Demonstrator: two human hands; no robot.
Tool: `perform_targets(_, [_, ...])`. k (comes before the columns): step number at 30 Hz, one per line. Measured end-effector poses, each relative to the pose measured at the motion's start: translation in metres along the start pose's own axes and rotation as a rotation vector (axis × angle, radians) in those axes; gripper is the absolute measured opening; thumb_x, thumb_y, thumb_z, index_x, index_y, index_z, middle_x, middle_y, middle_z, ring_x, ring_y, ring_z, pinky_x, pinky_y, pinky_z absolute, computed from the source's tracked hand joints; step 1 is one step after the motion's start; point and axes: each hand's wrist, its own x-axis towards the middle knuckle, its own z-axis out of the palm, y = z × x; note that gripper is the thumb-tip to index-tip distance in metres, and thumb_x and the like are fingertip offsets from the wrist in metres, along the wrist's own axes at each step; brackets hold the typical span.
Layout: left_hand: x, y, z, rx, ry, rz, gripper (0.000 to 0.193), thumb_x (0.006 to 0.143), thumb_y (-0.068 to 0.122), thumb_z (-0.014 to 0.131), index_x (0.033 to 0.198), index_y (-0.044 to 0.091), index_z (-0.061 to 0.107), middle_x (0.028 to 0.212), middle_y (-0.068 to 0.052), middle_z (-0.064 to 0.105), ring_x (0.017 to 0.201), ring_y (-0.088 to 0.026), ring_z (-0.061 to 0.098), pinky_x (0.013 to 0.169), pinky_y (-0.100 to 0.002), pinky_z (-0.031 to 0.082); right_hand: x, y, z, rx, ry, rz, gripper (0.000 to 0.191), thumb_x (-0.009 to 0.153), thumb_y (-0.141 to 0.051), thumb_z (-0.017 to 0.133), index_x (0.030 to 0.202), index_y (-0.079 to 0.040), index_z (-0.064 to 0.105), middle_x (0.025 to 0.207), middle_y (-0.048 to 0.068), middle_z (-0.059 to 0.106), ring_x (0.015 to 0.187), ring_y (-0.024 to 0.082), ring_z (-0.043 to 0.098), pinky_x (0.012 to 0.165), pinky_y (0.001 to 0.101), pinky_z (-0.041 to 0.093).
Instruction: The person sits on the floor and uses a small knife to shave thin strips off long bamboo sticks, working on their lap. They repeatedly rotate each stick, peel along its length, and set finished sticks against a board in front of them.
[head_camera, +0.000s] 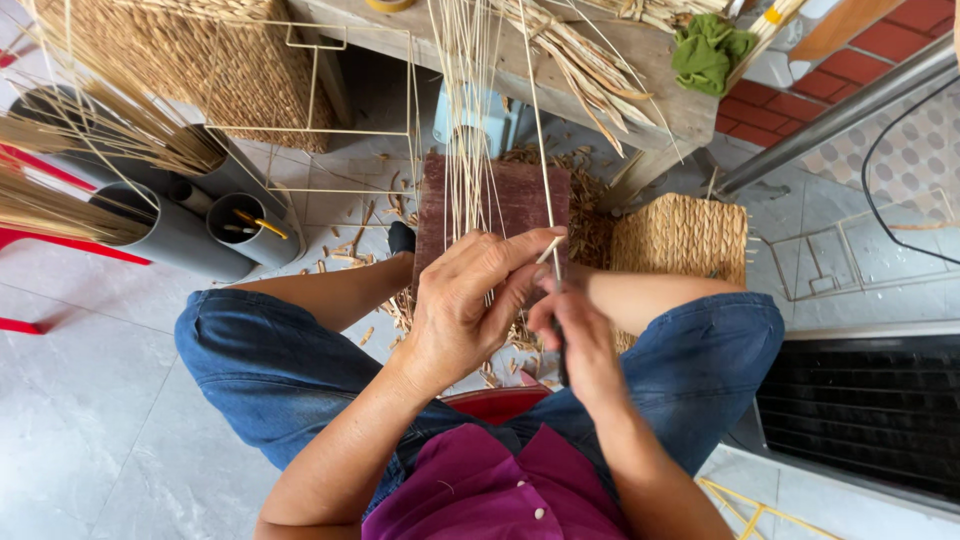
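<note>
Partly hidden behind the left hand (465, 305), the lower ends of the thin straw stalks (470, 130) cannot be made out; the right hand (580, 335) is closed on a dark tool whose tip is hard to see; the desk (640, 95) at 12 o'clock is cut off by the frame; open tiled floor (90, 400) lies at 8 o'clock; the left hand pinches the stalks, which rise toward 12 o'clock over a dark red board (520, 200); a woven basket (685, 240) sits at 2 o'clock
</note>
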Motion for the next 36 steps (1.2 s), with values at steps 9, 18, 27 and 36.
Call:
perform_targets(9, [-0.002,0.002,0.014,-0.098,-0.091,0.083,0.039,0.096,0.003,0.076,0.132,0.010,0.062,0.088,-0.005,0.065,0.076,-0.022,0.062,0.069,-0.035,0.052,-0.025,-0.135,0.023,0.376,-0.165,-0.037,0.055,0.111,-0.022,0.055,0.159,-0.006,0.032,0.083,0.018,0.062,0.061,0.014,0.051,0.057,0.0249,0.044])
perform_targets(18, [-0.008,0.001,0.014,-0.122,-0.134,0.066,0.039,0.094,0.000,0.076,0.130,0.007,0.062,0.083,-0.007,0.059,0.075,-0.023,0.062,0.068,-0.035,0.052,-0.026,-0.129,0.024,0.421,-0.174,-0.004,0.049,0.112,-0.020,0.053,0.154,-0.005,0.034,0.084,0.021,0.063,0.058,0.014,0.051,0.056,0.0250,0.043])
perform_targets(27, [-0.009,0.002,0.013,-0.133,-0.122,0.074,0.039,0.095,0.002,0.077,0.131,0.008,0.062,0.084,-0.007,0.060,0.076,-0.023,0.062,0.069,-0.035,0.053,-0.028,-0.129,0.026,0.418,-0.148,0.003,0.048,0.112,-0.020,0.054,0.153,-0.005,0.036,0.083,0.022,0.063,0.058,0.014,0.050,0.056,0.0247,0.043])
perform_targets(36, [-0.010,0.000,0.012,-0.054,-0.113,0.124,0.040,0.095,0.001,0.077,0.131,0.010,0.062,0.087,-0.006,0.061,0.075,-0.024,0.061,0.067,-0.036,0.052,-0.028,-0.129,0.027,0.404,-0.140,0.004,0.045,0.111,-0.020,0.055,0.150,-0.005,0.038,0.082,0.021,0.063,0.057,0.013,0.050,0.054,0.0241,0.042])
